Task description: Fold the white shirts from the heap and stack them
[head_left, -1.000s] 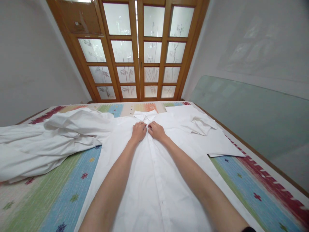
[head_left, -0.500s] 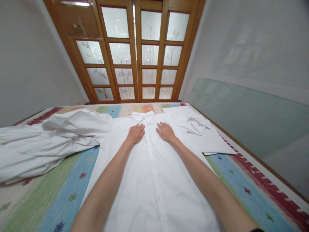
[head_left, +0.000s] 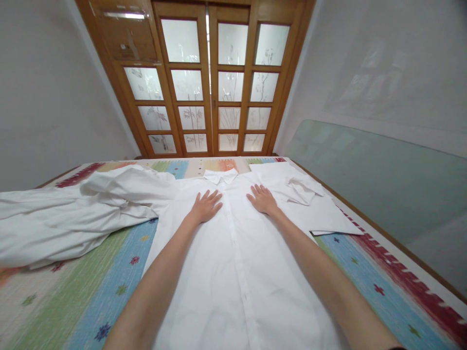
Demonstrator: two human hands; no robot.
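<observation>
The shirt (head_left: 215, 272) lies face up, frame centre to lower edge. I rest left hand (head_left: 206, 206) and right hand (head_left: 262, 199) spread, gripping nothing, astride the placket (head_left: 235, 245), apparently to flatten it.

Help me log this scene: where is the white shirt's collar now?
In the head view, the collar lies near the middle, at the far end of the shirt, beyond the left hand and right hand.

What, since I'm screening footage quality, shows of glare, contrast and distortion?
In the head view, glass panes glow bright, as if backlit; there, pale patches mark the right-hand wall; in the head view, the white shirt shows little contrast; same view, wooden doors splay upward, likely wide-angle stretching.
</observation>
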